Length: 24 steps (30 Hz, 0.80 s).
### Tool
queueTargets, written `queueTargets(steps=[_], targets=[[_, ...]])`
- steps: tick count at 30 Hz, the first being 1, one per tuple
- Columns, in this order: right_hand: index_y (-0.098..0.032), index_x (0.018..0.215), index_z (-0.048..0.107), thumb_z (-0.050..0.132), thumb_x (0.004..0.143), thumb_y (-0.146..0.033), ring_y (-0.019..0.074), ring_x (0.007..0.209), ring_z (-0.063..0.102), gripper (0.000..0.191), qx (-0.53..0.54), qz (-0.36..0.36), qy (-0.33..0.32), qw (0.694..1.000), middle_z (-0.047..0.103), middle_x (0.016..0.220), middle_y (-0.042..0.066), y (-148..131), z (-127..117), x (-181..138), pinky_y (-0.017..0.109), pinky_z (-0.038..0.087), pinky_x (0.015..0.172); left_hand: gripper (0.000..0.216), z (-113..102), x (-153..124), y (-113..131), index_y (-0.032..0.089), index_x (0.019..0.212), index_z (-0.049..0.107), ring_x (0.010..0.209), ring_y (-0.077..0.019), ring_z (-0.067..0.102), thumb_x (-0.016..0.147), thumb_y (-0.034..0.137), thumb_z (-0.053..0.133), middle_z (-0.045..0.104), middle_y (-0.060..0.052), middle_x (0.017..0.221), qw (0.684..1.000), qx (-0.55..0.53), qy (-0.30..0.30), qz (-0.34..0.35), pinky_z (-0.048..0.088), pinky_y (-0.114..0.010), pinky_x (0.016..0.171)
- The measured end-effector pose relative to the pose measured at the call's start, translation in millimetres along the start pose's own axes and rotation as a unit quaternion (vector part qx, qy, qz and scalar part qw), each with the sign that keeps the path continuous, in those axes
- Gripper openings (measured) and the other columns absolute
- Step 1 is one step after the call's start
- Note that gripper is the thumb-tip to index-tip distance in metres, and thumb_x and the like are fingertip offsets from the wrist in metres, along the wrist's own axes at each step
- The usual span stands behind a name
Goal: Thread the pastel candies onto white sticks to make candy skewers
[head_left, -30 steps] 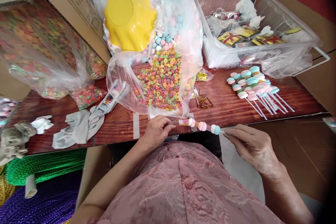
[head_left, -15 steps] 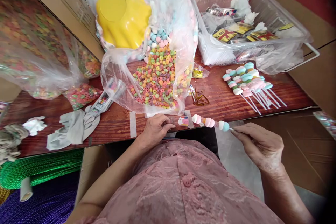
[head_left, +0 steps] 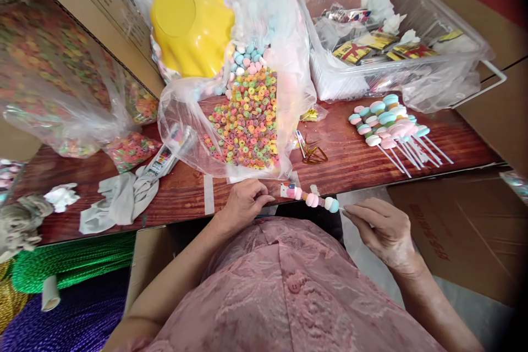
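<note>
At the front edge of the wooden table (head_left: pixel 358 168), my right hand (head_left: pixel 377 228) pinches the thin white stick of a candy skewer (head_left: pixel 313 199) carrying pink, white and blue marshmallow candies. My left hand (head_left: pixel 244 204) is closed at the skewer's other end, fingers pinched on a clear wrapper sleeve with a small printed label. Just beyond lies an open plastic bag of colourful ring candies (head_left: pixel 247 124), with a yellow bowl (head_left: pixel 192 27) upside down on pastel candies behind it. A pile of finished skewers (head_left: pixel 390 126) lies to the right.
A clear plastic bin (head_left: pixel 396 33) with wrappers and tissue stands at the back right. Bags of ring candies (head_left: pixel 61 93) and cardboard boxes fill the left. A grey cloth (head_left: pixel 119 198), gold twist ties (head_left: pixel 313 154) and rolls of green and purple foil (head_left: pixel 70 264) are nearby.
The skewer slid right away from the left hand, then came back left, so its candy end is again close to the wrapper. The left hand stayed put.
</note>
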State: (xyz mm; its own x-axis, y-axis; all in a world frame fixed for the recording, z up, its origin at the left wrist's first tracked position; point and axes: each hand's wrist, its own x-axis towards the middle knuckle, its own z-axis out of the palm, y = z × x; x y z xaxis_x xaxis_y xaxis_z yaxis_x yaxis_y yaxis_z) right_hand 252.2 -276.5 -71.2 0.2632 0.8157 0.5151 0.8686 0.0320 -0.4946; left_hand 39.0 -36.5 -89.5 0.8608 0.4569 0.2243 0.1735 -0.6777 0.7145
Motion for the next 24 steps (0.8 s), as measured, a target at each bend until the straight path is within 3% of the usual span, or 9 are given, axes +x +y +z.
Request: queueTargets(steps=[5, 10, 14, 17, 21, 24], targets=[[-0.021, 0.091, 0.071, 0.067, 0.084, -0.007, 0.0146, 0.063, 0.060, 0.016, -0.025, -0.068, -0.008, 0.997, 0.072, 0.075, 0.002, 5, -3, 12, 0.030, 0.045, 0.063, 0.018, -1, 0, -3, 0.017, 0.073, 0.060, 0.067, -0.0127, 0.054, 0.088, 0.023, 0.068, 0.062, -0.001, 0.071, 0.998, 0.025, -0.041, 0.049, 0.040, -0.025, 0.065], [-0.023, 0.096, 0.071, 0.064, 0.088, -0.008, 0.0142, 0.064, 0.059, 0.018, 0.058, -0.055, -0.075, 0.994, 0.070, 0.074, 0.000, 12, -20, 36, 0.031, 0.045, 0.064, 0.021, -8, 4, -2, 0.017, 0.071, 0.058, 0.068, -0.0130, 0.054, 0.089, 0.024, 0.065, 0.061, -0.001, 0.072, 0.994, 0.035, -0.088, 0.056, 0.039, -0.025, 0.065], [-0.025, 0.095, 0.070, 0.062, 0.089, -0.008, 0.0163, 0.068, 0.063, 0.019, 0.031, -0.077, -0.104, 0.991, 0.073, 0.079, 0.001, 12, -30, 51, 0.034, 0.046, 0.067, 0.022, -11, 6, -1, 0.017, 0.071, 0.057, 0.068, -0.0128, 0.054, 0.091, 0.025, 0.063, 0.061, -0.001, 0.072, 0.992, 0.019, -0.111, 0.059, 0.039, -0.025, 0.065], [-0.024, 0.093, 0.070, 0.059, 0.090, -0.007, 0.0158, 0.066, 0.062, 0.020, 0.018, -0.099, -0.116, 0.988, 0.073, 0.079, 0.001, 11, -25, 53, 0.034, 0.045, 0.065, 0.023, -11, 6, -1, 0.017, 0.071, 0.057, 0.067, -0.0125, 0.052, 0.091, 0.025, 0.063, 0.059, 0.000, 0.071, 0.992, 0.016, -0.102, 0.068, 0.037, -0.025, 0.064], [-0.024, 0.093, 0.071, 0.063, 0.091, -0.012, 0.0155, 0.067, 0.063, 0.015, 0.077, -0.026, -0.089, 0.993, 0.071, 0.077, 0.002, 10, -5, 45, 0.031, 0.048, 0.064, 0.022, -10, 4, -3, 0.018, 0.071, 0.057, 0.068, -0.0125, 0.052, 0.091, 0.025, 0.063, 0.059, -0.001, 0.072, 0.993, -0.003, -0.093, 0.070, 0.039, -0.025, 0.064], [-0.023, 0.090, 0.072, 0.062, 0.092, -0.016, 0.0142, 0.067, 0.064, 0.012, 0.115, -0.018, -0.102, 0.988, 0.071, 0.076, 0.002, 8, 11, 42, 0.028, 0.050, 0.063, 0.020, -10, 3, -2, 0.018, 0.074, 0.057, 0.070, -0.0134, 0.053, 0.092, 0.025, 0.061, 0.060, -0.002, 0.074, 0.992, -0.002, -0.071, 0.100, 0.041, -0.026, 0.066]])
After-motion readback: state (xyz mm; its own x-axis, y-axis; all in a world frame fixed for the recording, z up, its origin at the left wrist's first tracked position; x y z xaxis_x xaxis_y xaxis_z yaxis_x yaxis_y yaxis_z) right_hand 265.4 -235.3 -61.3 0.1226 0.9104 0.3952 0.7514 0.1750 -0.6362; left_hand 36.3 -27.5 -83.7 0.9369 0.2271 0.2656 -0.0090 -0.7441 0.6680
